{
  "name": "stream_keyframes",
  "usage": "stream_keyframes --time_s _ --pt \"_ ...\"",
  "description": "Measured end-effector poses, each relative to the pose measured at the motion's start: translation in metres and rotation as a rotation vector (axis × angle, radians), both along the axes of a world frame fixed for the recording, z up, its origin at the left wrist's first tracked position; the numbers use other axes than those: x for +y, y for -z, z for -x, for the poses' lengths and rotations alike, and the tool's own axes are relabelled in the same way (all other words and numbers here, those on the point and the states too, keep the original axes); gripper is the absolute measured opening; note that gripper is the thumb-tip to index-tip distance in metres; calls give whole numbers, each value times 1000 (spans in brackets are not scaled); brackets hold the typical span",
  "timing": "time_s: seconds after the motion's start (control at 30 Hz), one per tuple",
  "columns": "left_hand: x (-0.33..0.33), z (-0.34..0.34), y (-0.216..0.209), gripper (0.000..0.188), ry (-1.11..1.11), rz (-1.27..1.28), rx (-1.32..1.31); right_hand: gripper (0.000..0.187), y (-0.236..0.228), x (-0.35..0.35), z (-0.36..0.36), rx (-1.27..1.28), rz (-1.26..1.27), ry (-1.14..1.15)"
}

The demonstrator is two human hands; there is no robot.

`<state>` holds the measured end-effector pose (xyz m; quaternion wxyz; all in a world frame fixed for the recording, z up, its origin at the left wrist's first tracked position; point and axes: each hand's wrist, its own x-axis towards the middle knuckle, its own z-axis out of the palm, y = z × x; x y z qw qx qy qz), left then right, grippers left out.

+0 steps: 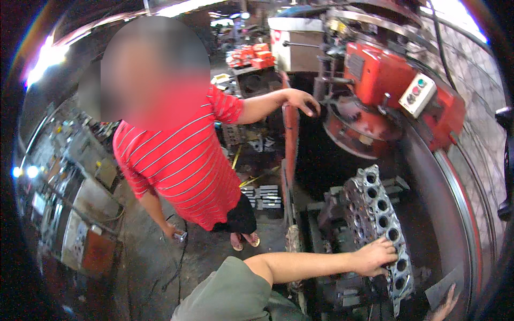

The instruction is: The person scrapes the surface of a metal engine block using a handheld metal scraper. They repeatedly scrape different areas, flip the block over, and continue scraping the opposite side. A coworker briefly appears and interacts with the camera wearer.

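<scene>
A grey metal engine cylinder head [383, 206] with a row of round ports stands tilted in the machine bay at the right. My left hand [375, 258] lies over its near part, fingers bent against the ported face. My left arm, in an olive sleeve, reaches across from the lower edge. Only part of my right hand [444, 306] shows at the lower right, its fingers stretched out beside a flat grey plate [443, 286]. Dark metal supports [333, 219] stand behind and left of the cylinder head.
A red machine head [369, 75] with a round guard [364, 128] hangs beyond the cylinder head. A button box [417, 95] is mounted on it. At left, a co-worker in a red striped shirt [182, 166] rests one hand [302, 100] by the machine's red edge [290, 139].
</scene>
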<state>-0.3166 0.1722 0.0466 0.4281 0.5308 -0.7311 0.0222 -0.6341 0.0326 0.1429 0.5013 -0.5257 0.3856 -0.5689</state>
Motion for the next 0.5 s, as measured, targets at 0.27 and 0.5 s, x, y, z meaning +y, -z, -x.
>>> stream_keyframes --time_s 0.27,0.5 --pt "-20 -38 -15 40 115 -19 -156 55 37 158 -41 207 -135 129" --pt "-41 -51 -25 40 266 43 -221 45 53 211 -96 84 -452 158"
